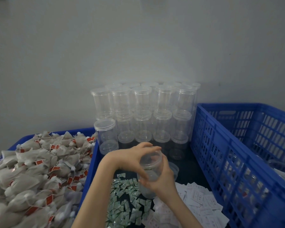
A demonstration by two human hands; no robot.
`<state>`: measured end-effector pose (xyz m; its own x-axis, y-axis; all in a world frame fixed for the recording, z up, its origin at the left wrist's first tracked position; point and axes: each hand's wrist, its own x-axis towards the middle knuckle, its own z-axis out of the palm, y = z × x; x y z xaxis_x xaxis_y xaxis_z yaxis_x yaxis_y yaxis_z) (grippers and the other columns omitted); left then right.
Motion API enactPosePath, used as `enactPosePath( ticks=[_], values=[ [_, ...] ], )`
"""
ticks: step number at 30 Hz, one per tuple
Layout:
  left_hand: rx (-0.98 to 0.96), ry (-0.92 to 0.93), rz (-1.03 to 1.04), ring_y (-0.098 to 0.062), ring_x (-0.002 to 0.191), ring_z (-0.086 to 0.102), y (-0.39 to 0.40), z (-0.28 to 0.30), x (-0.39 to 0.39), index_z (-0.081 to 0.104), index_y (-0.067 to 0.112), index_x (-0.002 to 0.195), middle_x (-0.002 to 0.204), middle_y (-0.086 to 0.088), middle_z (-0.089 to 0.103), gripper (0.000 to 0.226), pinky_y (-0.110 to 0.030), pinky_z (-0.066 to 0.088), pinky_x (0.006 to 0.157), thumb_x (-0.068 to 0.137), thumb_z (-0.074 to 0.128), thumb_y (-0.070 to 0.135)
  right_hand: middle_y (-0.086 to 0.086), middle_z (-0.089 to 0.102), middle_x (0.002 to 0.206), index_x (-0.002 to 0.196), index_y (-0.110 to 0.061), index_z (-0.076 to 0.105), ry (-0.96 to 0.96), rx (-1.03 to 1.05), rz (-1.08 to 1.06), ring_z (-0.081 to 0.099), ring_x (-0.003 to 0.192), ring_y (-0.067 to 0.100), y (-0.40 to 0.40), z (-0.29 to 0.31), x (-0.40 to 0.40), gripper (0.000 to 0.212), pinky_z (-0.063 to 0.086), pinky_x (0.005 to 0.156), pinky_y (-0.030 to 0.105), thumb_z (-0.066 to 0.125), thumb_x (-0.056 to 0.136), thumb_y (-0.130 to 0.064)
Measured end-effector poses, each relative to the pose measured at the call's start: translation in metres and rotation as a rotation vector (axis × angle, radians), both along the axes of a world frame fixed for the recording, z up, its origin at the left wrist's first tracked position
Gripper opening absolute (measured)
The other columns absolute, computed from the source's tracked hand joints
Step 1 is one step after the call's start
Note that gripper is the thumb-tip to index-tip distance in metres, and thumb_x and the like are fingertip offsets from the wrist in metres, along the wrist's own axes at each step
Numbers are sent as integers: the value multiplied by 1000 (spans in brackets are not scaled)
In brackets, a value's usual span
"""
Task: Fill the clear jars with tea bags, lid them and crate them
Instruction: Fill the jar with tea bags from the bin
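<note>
The left hand point(132, 156) curls over the lid of a clear jar point(150, 168) while the right hand point(161, 180) wraps around its side, held above the dark table point(192, 168) near the tea bags point(34, 170), and blur hides what is inside.

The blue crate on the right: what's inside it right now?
Inside the blue crate, one clear jar's rim shows near the right edge, with white contents below it. More jars show dimly through the slotted wall, too blurred to count. The crate's floor is hidden.
</note>
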<state>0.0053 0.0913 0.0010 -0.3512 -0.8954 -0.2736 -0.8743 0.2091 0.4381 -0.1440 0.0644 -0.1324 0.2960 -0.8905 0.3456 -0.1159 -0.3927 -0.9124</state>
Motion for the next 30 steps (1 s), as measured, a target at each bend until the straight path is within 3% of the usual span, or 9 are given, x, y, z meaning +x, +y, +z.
enactPosePath(
  ticks=[4,8,12,16,19,21,24,27,30],
  values=[
    [-159,-249,437,-32,132,37,-2,-9,-25,25,34,148,142,-7,32,96,-47,33,108,69,58,79,-28,55,118,121,-56,32,38,33,-19,48,109,-21,4,-4,12,91,40,82,-2,83,46,-50],
    [-155,-271,315,-30,148,-8,-2,-18,-32,-12,36,151,161,-7,-6,108,-58,-3,114,75,50,80,-32,51,121,123,-61,27,64,25,-30,50,110,-18,0,-9,13,96,39,84,-2,83,45,-53],
    [30,-24,-16,-10,142,12,0,0,-3,5,46,150,156,16,7,98,-34,26,113,80,73,35,-41,52,118,118,-77,25,84,-3,2,52,113,-16,-3,-8,1,99,45,85,3,89,48,-50],
    [-140,-195,348,-25,125,45,-5,-7,-17,38,38,140,138,-4,45,78,-40,40,99,74,54,75,-33,54,118,121,-72,25,131,-44,-72,50,114,-13,0,-8,9,96,42,86,3,85,49,-51],
    [-165,-424,626,-34,134,40,-5,-18,-40,18,30,152,146,-15,41,97,-54,27,107,75,24,88,-20,51,125,129,-55,30,178,-61,-100,49,119,-3,1,-11,14,92,42,94,8,83,53,-54],
    [-128,-298,536,-34,144,23,-6,-20,-37,-6,34,153,157,-16,21,97,-58,15,113,78,24,87,-21,51,128,133,-58,27,193,-50,-88,48,120,-8,2,-11,13,97,43,95,9,82,54,-54],
    [52,38,140,-15,147,5,-2,-8,-17,-19,42,148,160,12,-11,107,-45,18,119,81,63,63,-34,48,121,120,-74,21,138,-46,-104,45,112,-23,-1,-8,4,96,39,82,-3,82,50,-52],
    [9,-48,67,-12,138,24,-4,-2,-5,10,38,152,155,11,13,98,-35,31,112,78,73,47,-37,51,118,122,-72,23,145,-34,-95,47,112,-20,-2,-6,0,96,41,80,-2,83,48,-55],
    [-45,-175,387,-27,132,39,-10,-7,-18,23,32,150,150,-7,30,93,-41,36,104,74,53,78,-28,52,125,129,-57,29,150,-14,-81,50,114,-11,1,-10,5,97,43,88,6,83,49,-51]
  ],
)
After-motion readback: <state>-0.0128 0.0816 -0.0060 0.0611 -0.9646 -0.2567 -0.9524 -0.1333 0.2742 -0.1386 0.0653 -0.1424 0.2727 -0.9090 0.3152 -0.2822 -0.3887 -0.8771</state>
